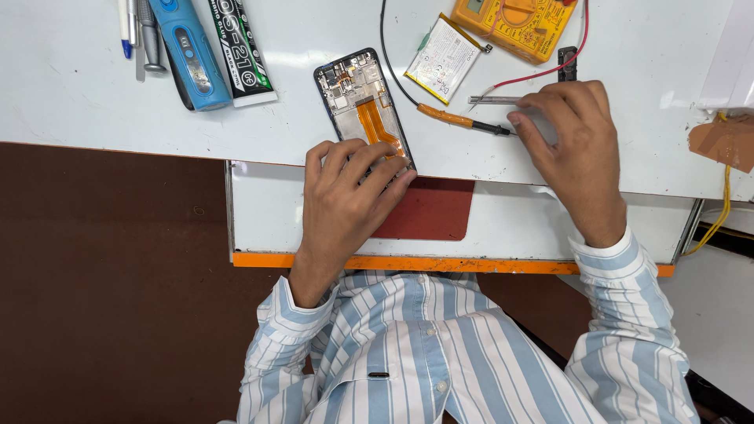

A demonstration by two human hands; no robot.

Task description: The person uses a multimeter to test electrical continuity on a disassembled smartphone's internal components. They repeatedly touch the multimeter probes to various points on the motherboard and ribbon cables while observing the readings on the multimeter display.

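The left hand [345, 196] is pressing flat, fingers spread, over the lower end of the opened phone [360, 98] at centre, hiding it; the right hand [572, 145] is curling over tweezers [495, 100], its grip hard to make out. At upper left a blue tool [191, 55] and a black-green tube [245, 51] are running off frame, a yellow meter [514, 23] being cut off up top

White worktop [94, 94]: smooth, semi-gloss laminate, scuffed. Opened phone [363, 102]: bare metal frame, glossy orange flex ribbon. Battery [444, 59]: matt foil-paper wrap. Multimeter [518, 23]: matt yellow plastic. Blue tool [191, 55]: glossy plastic. Shirt sleeves [628, 345]: striped woven cloth. Red mat [428, 208]: matt.
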